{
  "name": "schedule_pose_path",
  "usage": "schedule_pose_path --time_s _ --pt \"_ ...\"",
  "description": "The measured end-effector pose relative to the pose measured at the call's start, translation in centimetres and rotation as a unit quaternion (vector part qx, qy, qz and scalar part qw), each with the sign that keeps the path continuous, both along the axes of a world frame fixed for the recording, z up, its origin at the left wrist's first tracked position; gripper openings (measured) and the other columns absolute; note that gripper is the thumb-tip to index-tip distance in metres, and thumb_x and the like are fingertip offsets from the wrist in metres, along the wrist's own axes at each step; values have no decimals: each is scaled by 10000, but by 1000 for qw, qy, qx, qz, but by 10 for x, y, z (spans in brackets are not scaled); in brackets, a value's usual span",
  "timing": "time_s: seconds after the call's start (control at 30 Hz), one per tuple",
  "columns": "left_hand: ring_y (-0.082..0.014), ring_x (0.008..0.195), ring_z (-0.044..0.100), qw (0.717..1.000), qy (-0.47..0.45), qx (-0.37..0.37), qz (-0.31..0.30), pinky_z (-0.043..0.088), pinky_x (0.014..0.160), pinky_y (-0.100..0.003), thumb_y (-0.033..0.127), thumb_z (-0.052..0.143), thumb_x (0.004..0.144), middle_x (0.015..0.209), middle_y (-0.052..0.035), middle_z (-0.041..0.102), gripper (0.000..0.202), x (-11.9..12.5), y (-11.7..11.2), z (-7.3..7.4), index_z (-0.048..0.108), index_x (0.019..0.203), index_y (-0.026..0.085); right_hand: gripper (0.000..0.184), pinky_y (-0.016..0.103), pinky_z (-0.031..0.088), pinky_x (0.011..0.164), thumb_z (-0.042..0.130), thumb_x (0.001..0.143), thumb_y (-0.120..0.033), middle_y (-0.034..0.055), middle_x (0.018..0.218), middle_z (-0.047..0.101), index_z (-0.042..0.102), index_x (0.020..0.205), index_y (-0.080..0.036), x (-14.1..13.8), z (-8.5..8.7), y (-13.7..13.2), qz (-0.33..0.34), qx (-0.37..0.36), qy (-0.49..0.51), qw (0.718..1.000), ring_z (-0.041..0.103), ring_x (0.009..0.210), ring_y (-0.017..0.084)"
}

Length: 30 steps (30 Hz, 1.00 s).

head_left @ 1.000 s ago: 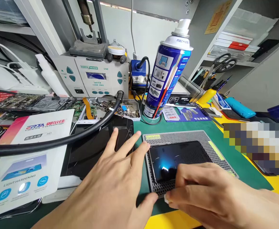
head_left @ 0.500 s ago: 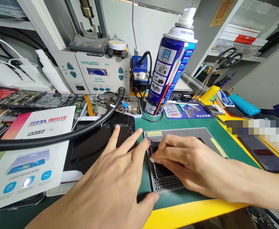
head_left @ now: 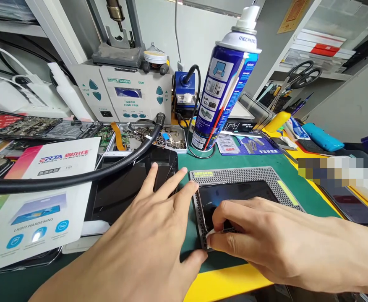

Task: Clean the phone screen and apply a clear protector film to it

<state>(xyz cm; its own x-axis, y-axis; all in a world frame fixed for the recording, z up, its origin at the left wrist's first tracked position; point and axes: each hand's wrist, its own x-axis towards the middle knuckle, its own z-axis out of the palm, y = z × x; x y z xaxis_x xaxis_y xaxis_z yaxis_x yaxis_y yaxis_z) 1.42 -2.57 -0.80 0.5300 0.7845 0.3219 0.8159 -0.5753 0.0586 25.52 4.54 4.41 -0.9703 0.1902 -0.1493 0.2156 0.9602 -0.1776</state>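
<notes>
A dark-screened smartphone (head_left: 243, 191) lies on a grey perforated anti-slip pad (head_left: 234, 173), with small light marks on its glass. My right hand (head_left: 259, 239) pinches a small white wipe (head_left: 212, 232) at the phone's near-left corner and covers much of its near side. What the wipe is made of I cannot make out. My left hand (head_left: 152, 222) is spread flat, its fingers apart and holding nothing. Its index fingertip is by the pad's far-left corner, and its thumb lies by the near-left corner.
A blue spray can (head_left: 223, 84) stands behind the pad. Left of it are a hot-air station (head_left: 130, 92), its black hose (head_left: 123, 170), a dark tablet-like panel (head_left: 121, 188), and a printed film packet (head_left: 51, 209). At right lies another phone (head_left: 350, 201).
My right hand has moved toward me with the white wipe, from the phone's left edge to its near-left corner, uncovering more of the screen. My left hand has hardly moved.
</notes>
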Motion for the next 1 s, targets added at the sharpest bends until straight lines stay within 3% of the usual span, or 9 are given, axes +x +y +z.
schedule_pose_path --time_s 0.2,0.33,0.53,0.63,0.77,0.87,1.0 --pt "-377 1390 618 999 -12 22 32 503 1163 -708 563 584 963 1422 -154 694 658 0 -1 0 619 1454 125 435 234 519 607 682 885 -14 21 955 637 713 1286 -179 8 1 1 -29 -41 22 998 639 745 155" --pt "-344 1470 542 999 -2 25 25 440 1234 -682 537 568 984 1463 -120 673 644 -1 0 -1 575 1494 144 455 224 560 653 687 860 5 26 1001 678 739 1266 -196 19 1 0 -51 -42 27 997 696 783 158" --pt "-359 1558 419 998 42 39 37 450 1242 -638 577 580 949 1543 -131 605 739 -3 -3 -4 514 1545 146 493 178 549 623 566 855 62 29 959 676 768 1221 -198 36 1 0 -108 -90 64 988 677 724 124" --pt "-403 1602 316 995 69 55 52 544 1161 -626 587 624 898 1614 -105 531 816 -6 -5 -8 482 1573 150 509 170 555 602 560 853 67 41 982 691 771 1222 -212 46 1 0 -128 -98 77 984 692 740 128" --pt "-472 1545 394 992 68 67 79 631 1004 -666 660 617 862 1610 -104 535 863 -6 -2 -10 495 1556 161 491 188 585 616 532 889 42 64 1018 719 783 1210 -231 59 1 0 -146 -85 88 982 717 763 146" --pt "-432 1481 497 995 39 63 64 569 1109 -637 626 636 888 1537 -135 605 772 -2 7 -9 527 1489 153 471 191 601 657 536 906 31 77 1027 732 788 1212 -223 67 1 1 -154 -79 93 981 730 784 151" --pt "-351 1428 541 996 -6 74 39 320 1314 -549 588 635 934 1422 -114 683 661 3 18 -9 520 1424 160 466 174 578 627 541 888 44 79 1011 735 789 1182 -219 79 1 3 -166 -68 107 978 726 792 149"
